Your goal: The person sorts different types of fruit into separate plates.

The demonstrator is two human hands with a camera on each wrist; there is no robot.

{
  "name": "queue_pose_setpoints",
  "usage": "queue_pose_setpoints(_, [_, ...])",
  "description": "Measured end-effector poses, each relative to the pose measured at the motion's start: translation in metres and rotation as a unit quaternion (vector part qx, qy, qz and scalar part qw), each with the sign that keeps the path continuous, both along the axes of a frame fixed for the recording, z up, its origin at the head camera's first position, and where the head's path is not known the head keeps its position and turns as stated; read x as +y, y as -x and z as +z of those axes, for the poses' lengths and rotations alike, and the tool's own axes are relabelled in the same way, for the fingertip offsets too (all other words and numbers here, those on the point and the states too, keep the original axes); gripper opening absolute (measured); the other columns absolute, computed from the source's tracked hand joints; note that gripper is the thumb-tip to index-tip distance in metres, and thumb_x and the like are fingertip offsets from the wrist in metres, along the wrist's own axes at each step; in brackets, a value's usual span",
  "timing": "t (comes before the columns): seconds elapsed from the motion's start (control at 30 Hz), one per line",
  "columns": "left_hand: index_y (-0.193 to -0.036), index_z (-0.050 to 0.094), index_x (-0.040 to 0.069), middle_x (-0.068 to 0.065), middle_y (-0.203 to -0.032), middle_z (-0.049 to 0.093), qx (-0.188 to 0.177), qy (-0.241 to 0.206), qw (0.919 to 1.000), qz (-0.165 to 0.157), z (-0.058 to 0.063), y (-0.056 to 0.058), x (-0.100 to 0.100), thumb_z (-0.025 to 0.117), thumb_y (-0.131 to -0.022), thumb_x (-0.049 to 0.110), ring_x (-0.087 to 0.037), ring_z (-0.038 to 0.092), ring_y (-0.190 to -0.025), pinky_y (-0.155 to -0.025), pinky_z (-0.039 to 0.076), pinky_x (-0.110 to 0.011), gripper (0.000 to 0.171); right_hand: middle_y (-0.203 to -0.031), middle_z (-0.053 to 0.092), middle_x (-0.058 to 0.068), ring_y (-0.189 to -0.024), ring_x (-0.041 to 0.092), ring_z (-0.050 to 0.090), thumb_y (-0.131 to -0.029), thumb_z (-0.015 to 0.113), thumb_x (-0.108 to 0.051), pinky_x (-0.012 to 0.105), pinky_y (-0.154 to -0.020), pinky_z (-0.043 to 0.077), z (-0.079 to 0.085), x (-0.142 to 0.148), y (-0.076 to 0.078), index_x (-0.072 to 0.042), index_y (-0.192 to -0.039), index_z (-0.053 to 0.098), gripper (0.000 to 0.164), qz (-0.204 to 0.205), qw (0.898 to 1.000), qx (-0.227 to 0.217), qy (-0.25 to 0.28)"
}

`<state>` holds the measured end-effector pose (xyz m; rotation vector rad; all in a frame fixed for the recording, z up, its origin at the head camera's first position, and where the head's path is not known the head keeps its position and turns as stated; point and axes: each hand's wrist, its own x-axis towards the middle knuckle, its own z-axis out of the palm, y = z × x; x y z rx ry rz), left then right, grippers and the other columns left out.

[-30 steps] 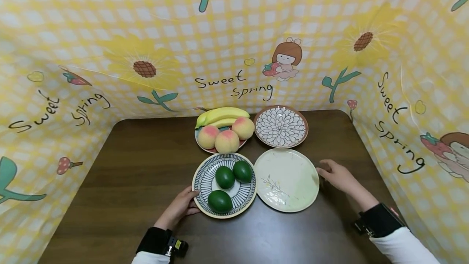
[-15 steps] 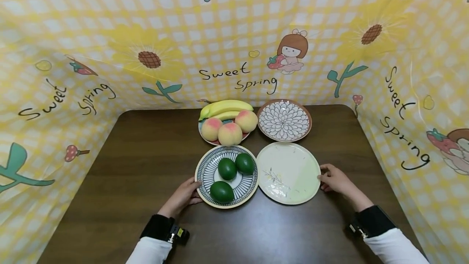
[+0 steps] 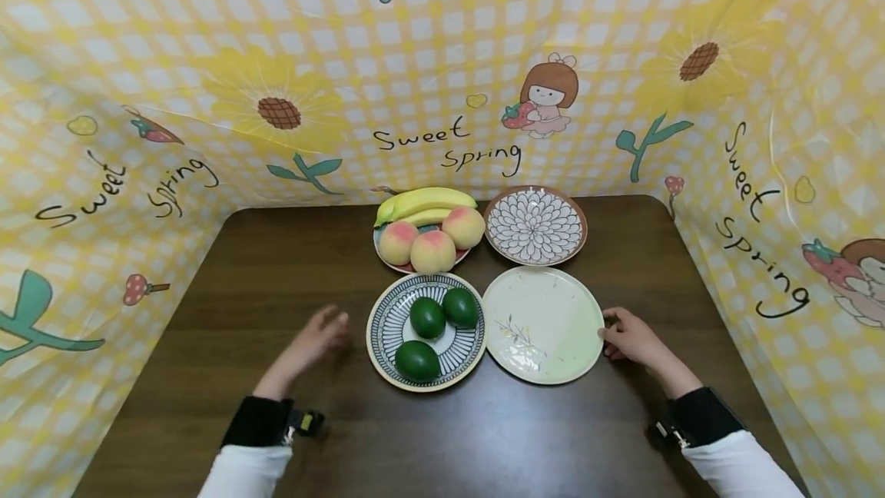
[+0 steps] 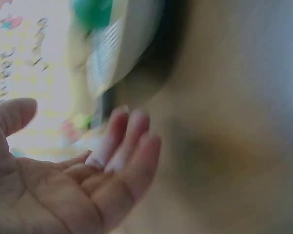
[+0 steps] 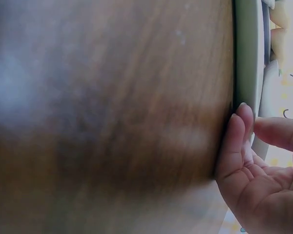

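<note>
My right hand holds the right rim of a pale green plate with a twig design; in the right wrist view the thumb lies over the rim and the fingers under it. To the left, a plate with blue-black stripes carries three dark green, smooth oval fruits that look like avocados. My left hand is off that plate's left side, holding nothing; the left wrist view shows its palm and loosely bent fingers, with the striped plate blurred beyond.
Behind the striped plate, a smaller plate bears bananas and three peaches. A brown-rimmed plate with a petal pattern stands at the back right. Yellow checked cloth encloses the dark wooden table on three sides.
My left hand has let go of the striped plate and moved left. My right hand has come onto the green plate's rim from beside it. The plates have kept their arrangement.
</note>
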<state>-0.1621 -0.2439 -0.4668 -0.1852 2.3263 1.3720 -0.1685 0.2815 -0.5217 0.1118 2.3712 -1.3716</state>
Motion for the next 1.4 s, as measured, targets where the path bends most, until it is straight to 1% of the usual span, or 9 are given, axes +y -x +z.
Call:
queue_pose_setpoints(0.17, [-0.164, 0.009, 0.002, -0.036, -0.152, 0.042, 0.106, 0.121, 0.9862, -0.038, 0.059, 0.046, 0.001, 0.046, -0.107, 0.048, -0.051, 0.043, -0.14, -0.115, 0.038, -0.063, 0.082, -0.081, 0.062, 0.009, -0.067, 0.012, 0.063, -0.102, 0.052, -0.005, 0.029, -0.062, 0.058, 0.004, 0.003, 0.002, 0.019, -0.138, 0.036, 0.046, 0.003, 1.0, 0.002, 0.0])
queue_pose_setpoints(0.33, [-0.162, 0.02, 0.002, -0.033, -0.155, 0.04, 0.191, 0.184, 0.9604, -0.086, 0.08, 0.084, 0.036, 0.063, -0.101, 0.039, -0.048, 0.039, -0.145, -0.119, 0.034, -0.061, 0.084, -0.081, 0.063, 0.009, -0.068, 0.011, 0.062, -0.102, 0.052, -0.005, 0.028, -0.062, 0.058, 0.002, 0.004, 0.0, 0.019, -0.138, 0.036, 0.046, 0.001, 1.0, 0.003, 0.003])
queue_pose_setpoints(0.57, [-0.159, 0.029, -0.003, -0.033, -0.151, 0.045, 0.228, 0.206, 0.9351, -0.177, 0.063, 0.124, 0.099, 0.072, -0.096, 0.031, -0.046, 0.047, -0.138, -0.119, 0.037, -0.056, 0.084, -0.08, 0.063, 0.009, -0.066, 0.011, 0.062, -0.102, 0.054, -0.006, 0.027, -0.061, 0.057, -0.003, 0.002, -0.001, 0.018, -0.137, 0.037, 0.046, -0.006, 1.0, 0.001, 0.015])
queue_pose_setpoints(0.7, [-0.155, 0.036, -0.005, -0.031, -0.145, 0.053, 0.234, 0.241, 0.9111, -0.239, 0.048, 0.142, 0.123, 0.073, -0.095, 0.034, -0.043, 0.054, -0.133, -0.116, 0.042, -0.051, 0.081, -0.08, 0.063, 0.01, -0.066, 0.012, 0.062, -0.101, 0.055, -0.006, 0.028, -0.061, 0.057, -0.003, 0.002, 0.0, 0.018, -0.137, 0.038, 0.046, -0.009, 1.0, 0.003, 0.019])
queue_pose_setpoints(0.8, [-0.152, 0.042, -0.004, -0.027, -0.148, 0.054, 0.232, 0.264, 0.9002, -0.257, 0.037, 0.153, 0.132, 0.074, -0.094, 0.036, -0.04, 0.053, -0.137, -0.117, 0.043, -0.049, 0.078, -0.079, 0.063, 0.009, -0.066, 0.012, 0.062, -0.101, 0.055, -0.006, 0.028, -0.061, 0.057, -0.004, 0.003, 0.0, 0.017, -0.137, 0.038, 0.046, -0.012, 1.0, 0.002, 0.02])
queue_pose_setpoints(0.9, [-0.149, 0.044, -0.004, -0.026, -0.144, 0.057, 0.222, 0.277, 0.8982, -0.259, 0.025, 0.163, 0.138, 0.075, -0.093, 0.036, -0.038, 0.055, -0.134, -0.115, 0.044, -0.048, 0.076, -0.078, 0.062, 0.008, -0.065, 0.011, 0.061, -0.101, 0.055, -0.006, 0.027, -0.061, 0.056, -0.006, 0.003, 0.0, 0.017, -0.137, 0.038, 0.046, -0.013, 1.0, 0.0, 0.02])
queue_pose_setpoints(0.97, [-0.148, 0.045, -0.004, -0.025, -0.141, 0.059, 0.214, 0.292, 0.8954, -0.258, 0.02, 0.166, 0.14, 0.075, -0.092, 0.038, -0.037, 0.057, -0.132, -0.113, 0.046, -0.047, 0.075, -0.077, 0.062, 0.007, -0.065, 0.011, 0.061, -0.101, 0.055, -0.005, 0.027, -0.06, 0.056, -0.006, 0.003, 0.0, 0.017, -0.137, 0.039, 0.046, -0.017, 1.0, -0.002, 0.022])
queue_pose_setpoints(1.2, [-0.144, 0.048, -0.004, -0.025, -0.138, 0.061, 0.216, 0.358, 0.8673, -0.27, 0.013, 0.167, 0.143, 0.071, -0.091, 0.045, -0.039, 0.058, -0.131, -0.111, 0.048, -0.048, 0.076, -0.076, 0.061, 0.006, -0.065, 0.011, 0.061, -0.1, 0.056, -0.006, 0.027, -0.06, 0.056, -0.005, 0.002, -0.002, 0.017, -0.136, 0.039, 0.046, -0.025, 0.999, 0.002, 0.027])
queue_pose_setpoints(1.4, [-0.138, 0.053, -0.003, -0.023, -0.134, 0.062, 0.243, 0.367, 0.856, -0.271, 0.006, 0.163, 0.142, 0.072, -0.086, 0.046, -0.038, 0.057, -0.129, -0.11, 0.047, -0.048, 0.073, -0.077, 0.063, 0.007, -0.066, 0.012, 0.061, -0.1, 0.057, -0.007, 0.027, -0.061, 0.056, -0.006, 0.002, -0.002, 0.016, -0.137, 0.041, 0.046, -0.029, 0.999, 0.003, 0.014])
